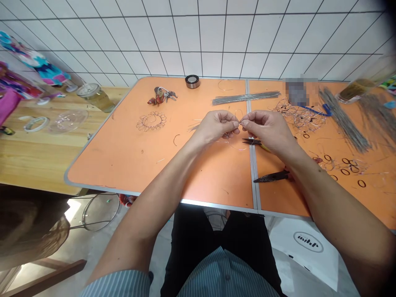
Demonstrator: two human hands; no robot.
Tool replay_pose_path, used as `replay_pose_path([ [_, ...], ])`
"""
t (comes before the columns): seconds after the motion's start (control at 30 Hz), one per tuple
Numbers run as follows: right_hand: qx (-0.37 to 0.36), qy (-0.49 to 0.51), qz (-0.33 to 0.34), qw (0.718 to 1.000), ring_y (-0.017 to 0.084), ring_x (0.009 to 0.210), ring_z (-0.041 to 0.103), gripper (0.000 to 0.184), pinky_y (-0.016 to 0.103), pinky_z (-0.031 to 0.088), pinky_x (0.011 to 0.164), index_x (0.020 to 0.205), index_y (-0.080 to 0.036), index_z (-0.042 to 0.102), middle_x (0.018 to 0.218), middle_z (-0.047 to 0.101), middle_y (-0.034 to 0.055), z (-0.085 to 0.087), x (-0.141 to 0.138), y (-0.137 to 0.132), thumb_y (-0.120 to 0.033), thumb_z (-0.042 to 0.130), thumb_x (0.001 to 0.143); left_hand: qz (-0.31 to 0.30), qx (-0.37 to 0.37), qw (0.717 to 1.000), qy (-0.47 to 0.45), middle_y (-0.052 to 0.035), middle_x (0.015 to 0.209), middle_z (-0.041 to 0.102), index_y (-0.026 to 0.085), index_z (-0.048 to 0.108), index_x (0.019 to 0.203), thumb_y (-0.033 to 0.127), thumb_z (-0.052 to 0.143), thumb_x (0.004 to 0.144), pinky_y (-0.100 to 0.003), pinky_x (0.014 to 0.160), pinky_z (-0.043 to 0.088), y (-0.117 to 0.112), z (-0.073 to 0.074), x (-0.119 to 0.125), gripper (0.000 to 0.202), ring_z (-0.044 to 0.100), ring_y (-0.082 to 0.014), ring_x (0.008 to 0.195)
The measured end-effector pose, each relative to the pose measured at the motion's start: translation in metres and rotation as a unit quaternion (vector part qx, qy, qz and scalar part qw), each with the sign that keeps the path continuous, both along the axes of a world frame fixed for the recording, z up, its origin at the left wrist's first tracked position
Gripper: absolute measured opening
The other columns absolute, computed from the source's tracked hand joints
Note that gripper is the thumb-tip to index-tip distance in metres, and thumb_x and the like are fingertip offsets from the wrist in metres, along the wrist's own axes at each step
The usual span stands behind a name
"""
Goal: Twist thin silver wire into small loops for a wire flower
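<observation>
Above the orange table my left hand [220,123] and my right hand [266,127] meet with their fingertips close together. Both pinch a thin wire [238,148], bent into a loop that hangs below the fingers. Just under my right hand lie pliers with dark jaws [252,141] and a yellow handle. Nearer me, a second pair of pliers [272,176] is partly covered by my right forearm. A wire ring of small loops [151,121] lies flat to the left. Behind my left hand some straight wire ends [194,126] stick out.
Bundles of straight wire [246,97] and more wire [345,119] lie at the back and right. Tangled wire [301,115] and several dark rings [345,172] are scattered right. Keys [168,95] and a tape roll [192,81] sit at the back. A jar [95,97] stands on the wooden table [18,161].
</observation>
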State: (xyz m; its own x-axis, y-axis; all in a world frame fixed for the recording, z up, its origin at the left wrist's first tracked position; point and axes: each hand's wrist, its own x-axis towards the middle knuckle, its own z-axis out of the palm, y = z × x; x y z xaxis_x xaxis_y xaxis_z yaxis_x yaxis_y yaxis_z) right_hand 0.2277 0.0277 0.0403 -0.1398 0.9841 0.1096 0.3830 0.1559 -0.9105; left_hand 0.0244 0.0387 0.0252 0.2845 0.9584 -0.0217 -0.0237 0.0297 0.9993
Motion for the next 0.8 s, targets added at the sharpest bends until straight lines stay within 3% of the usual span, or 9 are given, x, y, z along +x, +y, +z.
replay_pose_path([
  [0.17,-0.009,0.016,0.015,1.0,0.017,0.068,0.059,0.015,0.033,0.053,0.061,0.083,-0.026,0.08,0.077,0.071,0.0025,-0.003,0.0,0.001,-0.034,0.089,0.091,0.004,0.02,1.0,-0.01,-0.0024,0.076,0.079,0.016,0.075,0.091,0.019,0.088,0.088,-0.023,0.064,0.053,0.001,-0.002,0.001,0.013,0.067,-0.0096,0.064],
  [0.37,-0.039,0.047,0.018,0.998,0.015,0.065,0.057,0.013,0.033,0.055,0.06,0.088,-0.026,0.083,0.079,0.07,0.0021,-0.004,-0.001,0.001,-0.035,0.091,0.092,0.036,0.048,0.998,0.007,-0.0015,0.073,0.076,0.014,0.079,0.085,0.013,0.08,0.091,-0.024,0.063,0.052,0.002,-0.003,0.004,0.006,0.063,-0.0091,0.062],
  [0.6,-0.008,0.042,-0.001,0.999,0.018,0.071,0.062,0.01,0.035,0.06,0.065,0.087,-0.026,0.083,0.083,0.073,0.0031,-0.01,-0.009,-0.002,-0.033,0.088,0.093,0.065,0.033,0.997,0.031,-0.0023,0.071,0.075,0.014,0.081,0.078,0.011,0.078,0.09,-0.026,0.062,0.049,0.004,-0.006,0.004,0.013,0.061,-0.0093,0.061],
  [0.8,-0.021,0.038,-0.01,0.999,0.019,0.074,0.062,0.01,0.034,0.059,0.063,0.085,-0.027,0.082,0.083,0.071,0.0041,-0.004,-0.008,-0.004,-0.03,0.088,0.093,0.047,0.041,0.997,0.039,-0.003,0.07,0.075,0.015,0.079,0.075,0.011,0.077,0.089,-0.026,0.062,0.047,0.005,-0.006,0.001,0.015,0.06,-0.0096,0.061],
])
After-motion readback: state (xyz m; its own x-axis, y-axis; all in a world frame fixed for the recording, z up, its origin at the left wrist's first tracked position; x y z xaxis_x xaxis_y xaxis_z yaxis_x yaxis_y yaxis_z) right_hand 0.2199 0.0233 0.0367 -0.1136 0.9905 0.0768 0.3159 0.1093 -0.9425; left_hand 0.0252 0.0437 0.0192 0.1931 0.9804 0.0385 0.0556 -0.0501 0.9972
